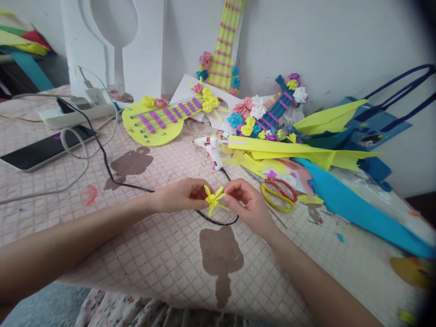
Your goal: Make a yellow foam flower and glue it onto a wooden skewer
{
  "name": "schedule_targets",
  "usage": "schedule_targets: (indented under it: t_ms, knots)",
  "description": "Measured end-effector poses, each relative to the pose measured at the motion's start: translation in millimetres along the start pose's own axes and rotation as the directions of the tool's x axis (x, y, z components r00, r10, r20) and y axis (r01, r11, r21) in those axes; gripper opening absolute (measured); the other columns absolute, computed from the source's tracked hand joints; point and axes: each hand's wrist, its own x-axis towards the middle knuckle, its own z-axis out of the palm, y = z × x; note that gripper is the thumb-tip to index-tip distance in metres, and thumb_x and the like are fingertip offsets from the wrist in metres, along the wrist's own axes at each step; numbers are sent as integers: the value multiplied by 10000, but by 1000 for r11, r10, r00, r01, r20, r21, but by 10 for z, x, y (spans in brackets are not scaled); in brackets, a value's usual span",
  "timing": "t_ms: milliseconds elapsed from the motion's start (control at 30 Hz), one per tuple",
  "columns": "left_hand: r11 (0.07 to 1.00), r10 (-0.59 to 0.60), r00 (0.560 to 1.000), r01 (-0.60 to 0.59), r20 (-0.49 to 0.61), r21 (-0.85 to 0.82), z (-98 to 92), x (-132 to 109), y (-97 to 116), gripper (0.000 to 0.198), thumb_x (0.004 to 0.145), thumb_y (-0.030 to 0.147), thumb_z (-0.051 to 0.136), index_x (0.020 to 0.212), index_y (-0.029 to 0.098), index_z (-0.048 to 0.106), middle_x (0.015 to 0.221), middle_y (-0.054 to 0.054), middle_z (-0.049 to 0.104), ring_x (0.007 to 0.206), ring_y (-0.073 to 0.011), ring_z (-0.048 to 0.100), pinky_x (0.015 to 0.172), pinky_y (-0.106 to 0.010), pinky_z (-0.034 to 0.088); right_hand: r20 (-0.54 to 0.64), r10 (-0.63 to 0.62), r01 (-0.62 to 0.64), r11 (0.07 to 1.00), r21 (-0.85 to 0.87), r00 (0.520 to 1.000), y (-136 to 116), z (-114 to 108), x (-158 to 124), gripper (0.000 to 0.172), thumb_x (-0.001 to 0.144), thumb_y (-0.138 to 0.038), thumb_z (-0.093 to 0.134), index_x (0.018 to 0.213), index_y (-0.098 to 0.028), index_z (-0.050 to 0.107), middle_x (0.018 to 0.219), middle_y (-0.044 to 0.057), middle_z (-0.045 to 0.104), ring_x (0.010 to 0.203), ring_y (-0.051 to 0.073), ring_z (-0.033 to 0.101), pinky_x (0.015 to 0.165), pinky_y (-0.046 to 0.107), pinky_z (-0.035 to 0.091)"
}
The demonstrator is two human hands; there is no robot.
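Note:
A small yellow paper flower [214, 199] with narrow, pointed petals is held between both hands above the checked tablecloth. My left hand [188, 194] pinches its left side, and my right hand [245, 203] pinches its right side with thumb and fingers. Just behind the hands lies a white glue gun [211, 150] on its side, its black cord looping beneath them. Scissors [279, 194] with red and yellow handles rest to the right of my right hand.
A yellow paper guitar [155, 122] lies behind, near a blue guitar [274, 111] with paper flowers. Yellow strips [299, 150] and blue paper [361, 209] spread rightward. A phone [47, 147] and power strip [76, 116] are at left.

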Motion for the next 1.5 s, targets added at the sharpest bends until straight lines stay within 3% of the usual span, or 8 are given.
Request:
schedule_targets:
  t_ms: [200,300,500,633,733,867,1033,1500]
  knots:
    - [998,12,999,-14,-41,-59,-17,19,-69,267,770,317,603,949,147,503,777,-3,595,676,-94,528,594,-207,395,6,-26,26,997,-68,1000,-9,-17,14,108,838,-327,551,836,-219,544,821,14,595,714,137,568,590,264,458]
    - [998,-9,999,6,-45,-70,-40,19,-52,258,763,329,606,909,143,504,784,-9,596,699,-107,540,607,-218,402,-47,-84,67,957,-281,995,11,-245,54,111,839,-322,540,845,-216,572,817,19,609,695,139,564,556,259,431]
    - [997,-41,998,38,-46,-72,-80,19,-1,269,758,332,607,913,140,500,752,5,574,656,-91,504,578,-208,380,-182,34,-150,724,-673,983,264,-818,79,59,790,-265,552,781,-207,558,729,13,608,632,154,546,564,283,393]
    - [997,-45,998,43,-44,-60,-86,35,-5,270,763,339,603,917,141,503,706,23,549,620,-80,479,546,-194,352,-122,57,-134,491,-861,991,439,-808,46,32,723,-180,564,719,-199,538,763,33,600,677,175,552,560,283,347]
    - [999,-40,998,39,-47,-33,-89,35,-9,284,766,350,600,925,133,506,724,12,559,637,-88,486,551,-199,356,-113,33,-117,422,-899,993,466,-732,38,67,719,-157,533,670,-198,515,744,41,582,653,173,538,527,277,307]
    - [999,-41,998,39,-44,-26,-81,18,2,285,768,348,602,930,134,506,715,20,545,624,-79,467,549,-194,357,-146,20,-129,601,-789,989,387,-705,52,29,770,-192,501,744,-204,497,720,18,584,647,160,546,560,269,348]
    - [1000,-24,1000,24,-8,-11,-51,-4,8,270,789,336,586,966,145,513,721,19,549,635,-80,480,554,-190,360,-177,41,-104,925,-364,983,200,-539,47,103,868,-314,453,915,-222,457,739,-7,563,615,125,520,565,250,394]
    - [995,-8,998,1,68,97,16,-12,34,220,810,280,566,965,130,524,773,-8,596,667,-93,521,584,-203,400,96,45,-31,989,-141,994,-15,-105,15,149,849,-297,522,969,-219,561,705,-28,527,596,100,464,558,229,368]
